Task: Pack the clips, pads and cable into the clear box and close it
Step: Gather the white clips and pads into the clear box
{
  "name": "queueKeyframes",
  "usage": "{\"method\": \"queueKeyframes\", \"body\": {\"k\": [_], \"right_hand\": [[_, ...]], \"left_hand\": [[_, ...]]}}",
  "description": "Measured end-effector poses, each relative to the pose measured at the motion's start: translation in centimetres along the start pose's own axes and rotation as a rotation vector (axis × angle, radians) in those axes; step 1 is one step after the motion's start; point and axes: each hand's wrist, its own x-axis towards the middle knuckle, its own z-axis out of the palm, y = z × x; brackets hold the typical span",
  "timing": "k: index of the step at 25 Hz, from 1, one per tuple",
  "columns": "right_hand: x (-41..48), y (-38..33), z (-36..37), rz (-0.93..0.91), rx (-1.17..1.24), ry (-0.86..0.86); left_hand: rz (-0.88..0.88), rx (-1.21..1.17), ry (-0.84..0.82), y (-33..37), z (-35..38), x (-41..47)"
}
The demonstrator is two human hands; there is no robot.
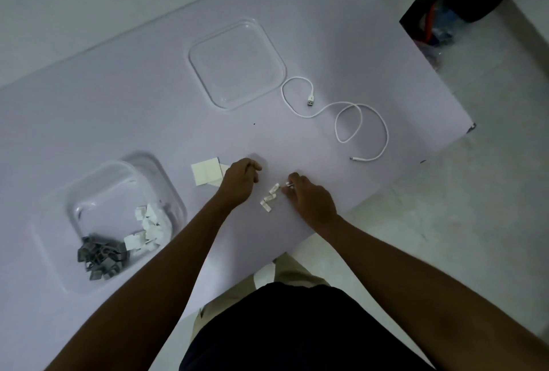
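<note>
A pale lilac tabletop (297,139) fills the view, its long edges running from 8 o'clock up toward 2 o'clock. The clear box (118,216) sits open at about 8 o'clock, likely kept close on the left so items can be dropped in quickly; it already holds a heap of grey clips (101,255) at its near side and a heap of white clips (150,222) at its right side. Its clear lid (237,64) lies flat near 12 o'clock, set well apart from the box, probably to keep the opening free until packing ends. The white cable (362,124) lies loose on the tabletop at 2 o'clock, uncoiled in open loops; its long run goes from the USB plug (310,101), which points toward 5 o'clock, down to the small plug (355,159) at the lower end, pointing toward 9 o'clock. The white pads (206,173) lie flat just left of centre, partly under the left hand. The left hand (240,183) rests there with its fingers curled inward; whether they hold anything cannot be told. The right hand (309,198) lies just beside it at 4 o'clock, its fingers pinching a small pale clip at their tips. Between the hands, a few loose white clips (269,197) form a short line slanting from 7 to 1 o'clock, seemingly gathered for one pickup.
</note>
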Motion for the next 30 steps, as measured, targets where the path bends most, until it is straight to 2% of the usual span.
{"method": "queueKeyframes", "body": {"k": [3, 6, 8, 12, 14, 16, 18, 20, 22, 24, 25, 27, 28, 30], "right_hand": [[0.3, 0.0, 0.4, 0.004, 0.015, 0.043], [0.6, -0.1, 0.4, 0.126, 0.152, 0.03], [0.9, 0.2, 0.2, 0.227, 0.297, 0.024], [1.5, 0.2, -1.2, 0.5, 0.65, 0.078], [1.9, 0.3, -2.0, 0.703, 0.968, 0.082], [2.2, 0.2, -3.2, 0.859, 1.395, 0.037], [2.2, 0.4, -4.3, 0.886, 1.737, -0.03], [2.2, 0.6, -5.2, 0.836, 1.96, -0.141], [1.9, 0.7, -5.7, 0.799, 2.108, -0.26], [1.6, 0.9, -6.1, 0.779, 2.153, -0.344], [1.4, 0.9, -6.3, 0.772, 2.152, -0.379], [1.2, 0.8, -6.6, 0.768, 2.125, -0.417], [1.1, 0.7, -6.7, 0.774, 2.097, -0.422], [0.9, 0.5, -6.8, 0.811, 2.019, -0.415]], "left_hand": [[0.079, 0.273, -0.011, -1.3, 0.7, -0.9], [0.172, 0.554, -0.091, -2.6, 1.9, -1.9], [0.2, 0.646, -0.129, -3.1, 2.7, -2.1], [0.286, 0.75, -0.086, -3.0, 3.7, -2.0], [0.258, 0.743, -0.101, -2.7, 4.3, -2.1], [0.227, 0.803, -0.118, -2.5, 4.6, -2.1], [0.288, 0.953, -0.146, -2.6, 4.8, -2.1], [0.362, 1.027, -0.168, -2.3, 4.8, -2.1], [0.391, 0.999, -0.131, -1.7, 4.5, -2.5], [0.327, 0.89, -0.078, -1.1, 4.1, -2.4], [0.236, 0.788, -0.049, -1.1, 3.9, -2.2], [0.006, 0.43, -0.031, -0.9, 3.6, -1.6], [-0.06, 0.276, -0.01, -1.0, 3.5, -1.2], [-0.113, 0.112, -0.008, -1.1, 3.0, -0.9]]}}
